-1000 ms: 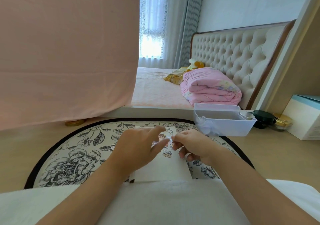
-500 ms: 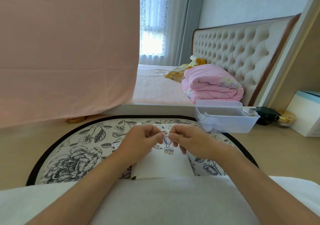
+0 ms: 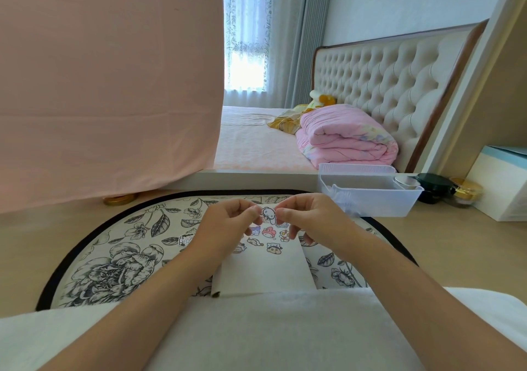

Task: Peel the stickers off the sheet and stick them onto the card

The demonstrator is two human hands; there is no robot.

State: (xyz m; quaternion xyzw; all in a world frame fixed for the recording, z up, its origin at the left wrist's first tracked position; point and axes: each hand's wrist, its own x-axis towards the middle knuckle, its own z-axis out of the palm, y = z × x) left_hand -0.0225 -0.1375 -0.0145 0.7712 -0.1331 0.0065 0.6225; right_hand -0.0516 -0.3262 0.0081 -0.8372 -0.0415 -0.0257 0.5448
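Fingertips (image 3: 253,214) of both hands met at the centre of the frame, pinching a small sticker (image 3: 268,213) of a white long-eared cartoon character. We saw the left hand (image 3: 228,223) gripping its left edge and the right hand (image 3: 310,218) its right edge, each thumb pressed against a forefinger. The other fingers were curled in under the palms. We could not tell whether the sticker touched anything beneath it.

Just below the hands, a white card (image 3: 265,271) lay flat on a round floral mat (image 3: 114,256) with a black rim. Its upper part carried a cluster of colourful stickers (image 3: 268,232), partly hidden by the hands. Its lower edge slipped under white fabric (image 3: 271,328) that filled the bottom of the frame. One more cartoon figure (image 3: 182,239) lay on the mat, left of the card. We could not make out a separate sticker sheet.

Right of centre, a clear plastic bin (image 3: 368,199) stood at the mat's far edge, with a dark jar (image 3: 430,185) and a gold-lidded jar (image 3: 467,192) beside it, then a white box (image 3: 502,188) at the right edge. A pink cloth (image 3: 99,85) hung across the upper left. Behind, in the upper middle, a folded pink quilt (image 3: 345,139) rested on a bed against a tufted headboard (image 3: 385,79)
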